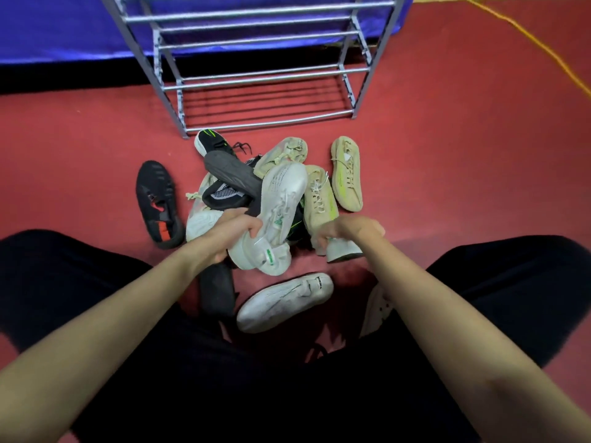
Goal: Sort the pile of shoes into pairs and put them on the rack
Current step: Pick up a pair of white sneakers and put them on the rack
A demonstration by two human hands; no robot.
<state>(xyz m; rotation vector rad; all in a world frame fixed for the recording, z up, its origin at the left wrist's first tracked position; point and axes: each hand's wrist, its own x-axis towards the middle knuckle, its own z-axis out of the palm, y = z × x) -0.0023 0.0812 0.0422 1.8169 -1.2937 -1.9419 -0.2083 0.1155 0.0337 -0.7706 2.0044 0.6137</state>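
Observation:
A pile of shoes lies on the red floor in front of a grey metal rack (262, 75) whose shelves hold nothing. My left hand (238, 230) grips a white sneaker with green marks (278, 203) by its collar, lifted over the pile. My right hand (348, 231) is closed on the heel of another white shoe (343, 251), mostly hidden under the hand. Two beige knit shoes (347, 174) lie to the right, a third (283, 155) at the back. A black and red shoe (156, 203) lies alone at the left. A white sneaker (284, 302) lies near my knees.
A black shoe with green stripes (212, 142) sits by the rack's front left leg. Dark grey shoes (230, 174) lie in the pile's middle. A blue cloth (64, 27) hangs behind the rack. A yellow cable (527, 39) crosses the floor at the right. My dark-trousered legs flank the pile.

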